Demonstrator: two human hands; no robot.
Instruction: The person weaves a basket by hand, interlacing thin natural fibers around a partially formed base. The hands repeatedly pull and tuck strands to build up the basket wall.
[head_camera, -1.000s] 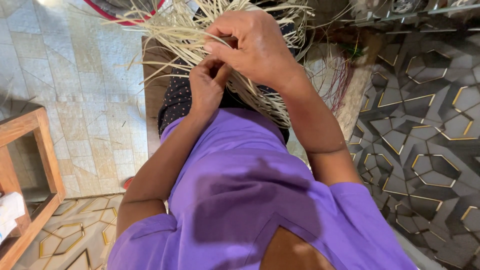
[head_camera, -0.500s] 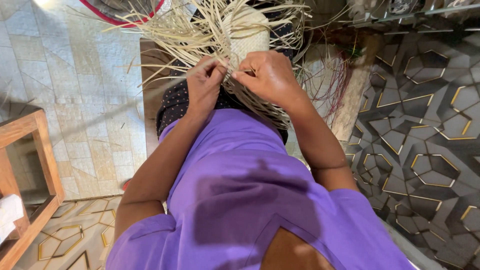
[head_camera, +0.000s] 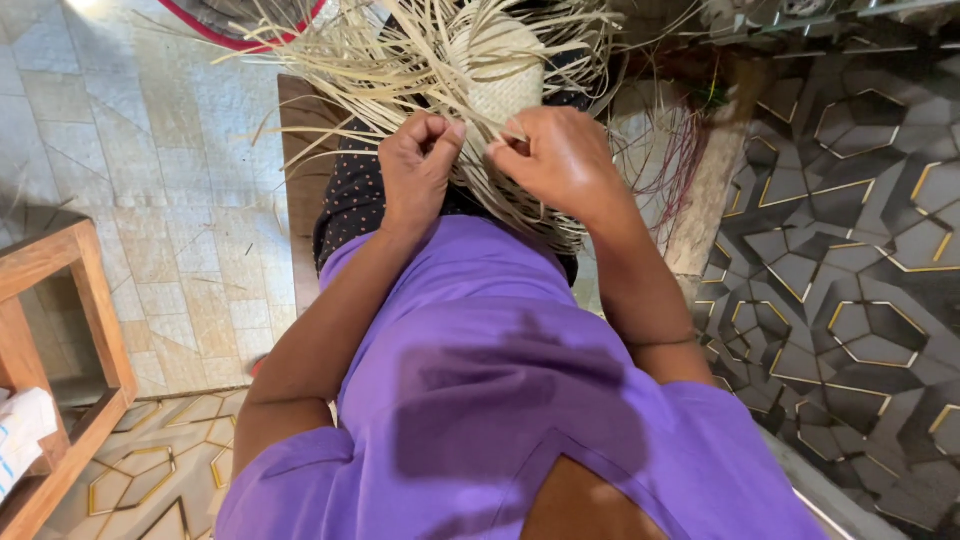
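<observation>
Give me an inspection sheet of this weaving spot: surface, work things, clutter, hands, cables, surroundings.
Surface: dark dotted cloth over the lap, on a brown wooden seat.
Work things: pale woven straw piece with many loose straw strips fanning out from it.
Clutter: reddish thin fibres hanging at the right.
Hands: left hand and right hand both pinch strips at the weave's edge, close together.
Cables: nothing seen.
Surroundings: pale tiled floor; dark geometric tiles with gold lines; wooden frame with white cloth at lower left.
</observation>
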